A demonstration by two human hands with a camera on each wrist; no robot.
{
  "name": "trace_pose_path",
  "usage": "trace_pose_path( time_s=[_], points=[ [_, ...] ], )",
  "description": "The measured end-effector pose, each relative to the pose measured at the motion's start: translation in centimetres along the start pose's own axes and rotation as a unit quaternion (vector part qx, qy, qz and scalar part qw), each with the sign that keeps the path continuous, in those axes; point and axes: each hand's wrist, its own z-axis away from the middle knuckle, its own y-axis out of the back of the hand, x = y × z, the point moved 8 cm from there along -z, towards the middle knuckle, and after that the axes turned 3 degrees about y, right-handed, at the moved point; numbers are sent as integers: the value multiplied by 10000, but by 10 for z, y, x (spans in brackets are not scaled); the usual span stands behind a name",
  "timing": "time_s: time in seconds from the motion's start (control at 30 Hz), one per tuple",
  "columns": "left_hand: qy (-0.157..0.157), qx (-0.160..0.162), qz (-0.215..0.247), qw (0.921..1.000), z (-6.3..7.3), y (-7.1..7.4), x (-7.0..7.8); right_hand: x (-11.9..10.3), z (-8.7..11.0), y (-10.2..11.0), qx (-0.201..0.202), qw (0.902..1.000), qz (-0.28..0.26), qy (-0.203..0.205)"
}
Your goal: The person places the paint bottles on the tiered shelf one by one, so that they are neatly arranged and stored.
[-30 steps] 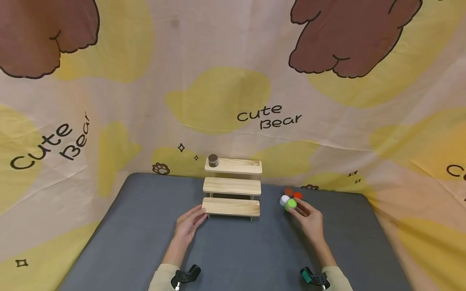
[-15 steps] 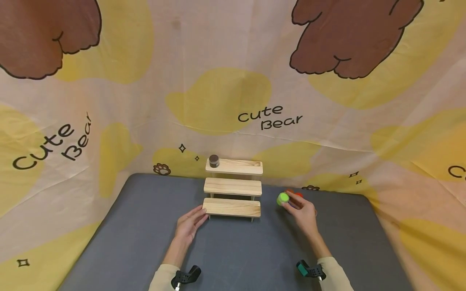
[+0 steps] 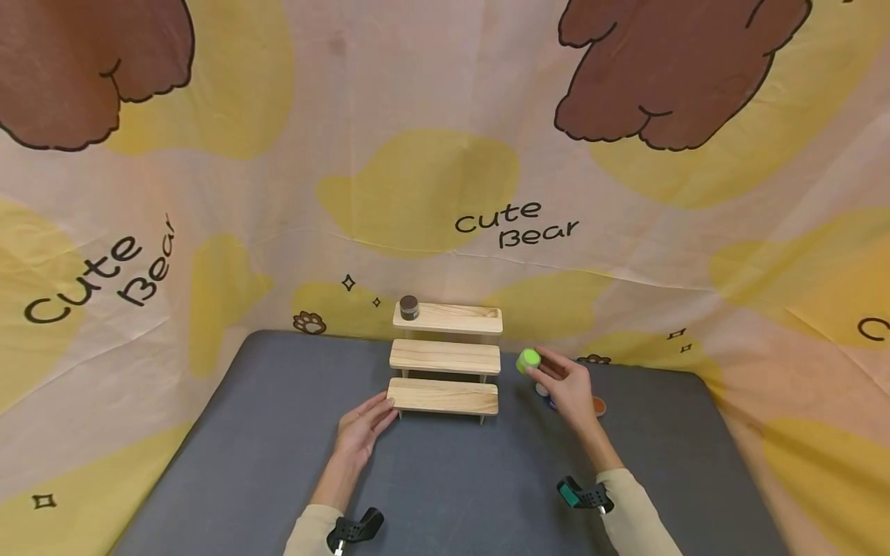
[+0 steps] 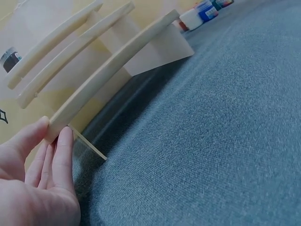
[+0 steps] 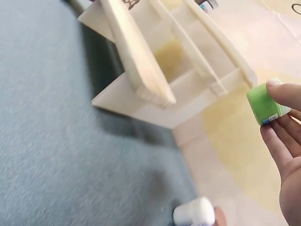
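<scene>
A three-tier wooden display stand [image 3: 445,395] sits at the back of the table. My left hand [image 3: 357,436] grips the left end of its lowest step, thumb on top and fingers beneath, as the left wrist view shows. Between the thumb and fingers of my right hand [image 3: 572,392] is a small green paint jar [image 3: 528,360]. It is held up in the air, right of the stand's middle step. One dark brown jar [image 3: 409,307] stands at the left end of the top step.
Several more jars are grouped on the table right of the stand, partly hidden by my right hand: a white one [image 5: 194,212], a blue one [image 4: 207,10] and an orange-brown one [image 3: 599,406]. A printed cloth backdrop [image 3: 417,193] rises behind the table.
My right hand has lifted the green paint jar from the group and carried it up and leftward toward the stand. The left hand stays on the lowest step.
</scene>
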Motion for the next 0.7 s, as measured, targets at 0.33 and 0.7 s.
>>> trace_pose_path(
  time_s=[0.33, 0.7],
  points=[
    [23, -6, 45, 10000, -1, -1, -1, -25, -15, -19, -298, 9988, 25, 382],
    [-2, 19, 266, 9996, -1, 0, -1, -53, -28, -36, -543, 9982, -125, 202]
  ],
)
